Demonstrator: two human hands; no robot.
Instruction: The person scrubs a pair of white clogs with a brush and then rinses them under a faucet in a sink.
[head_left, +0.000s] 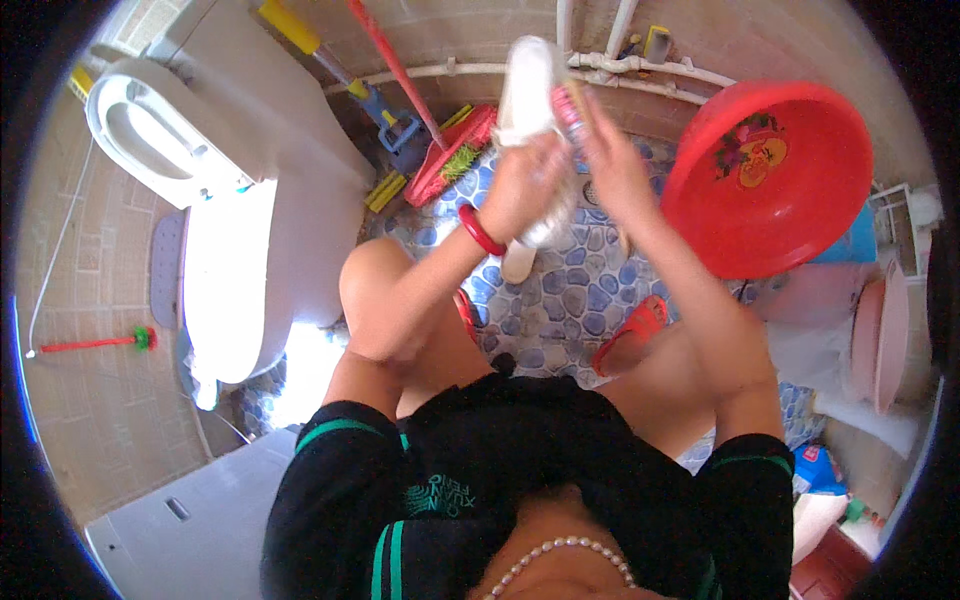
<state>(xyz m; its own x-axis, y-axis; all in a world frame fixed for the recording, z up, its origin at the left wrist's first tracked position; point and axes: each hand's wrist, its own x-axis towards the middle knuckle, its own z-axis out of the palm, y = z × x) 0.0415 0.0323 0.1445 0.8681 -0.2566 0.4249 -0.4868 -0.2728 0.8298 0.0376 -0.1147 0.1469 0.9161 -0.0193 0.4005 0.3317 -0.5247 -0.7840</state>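
A white open-toed shoe, apparently a slipper (529, 82), is raised above the floor, its long pale sole or footbed upright in view. My left hand (527, 176), with a red bangle at the wrist, grips it around the lower middle. At the shoe's right edge, my right hand (611, 161) holds a small scrubbing brush with pink bristles (570, 112). Both hands are somewhat blurred, so whether the bristles touch the shoe is hard to tell. Below my left hand, a beige shoe part (518, 262) shows over the pebble-patterned floor; its other end is hidden.
A large red basin (817, 180) leans at the right, near pink basins (879, 337). On the left is a white toilet (225, 277) with its lid raised. A red broom (401, 67) and a mop (337, 71) stand by the back wall, below white pipes (616, 63).
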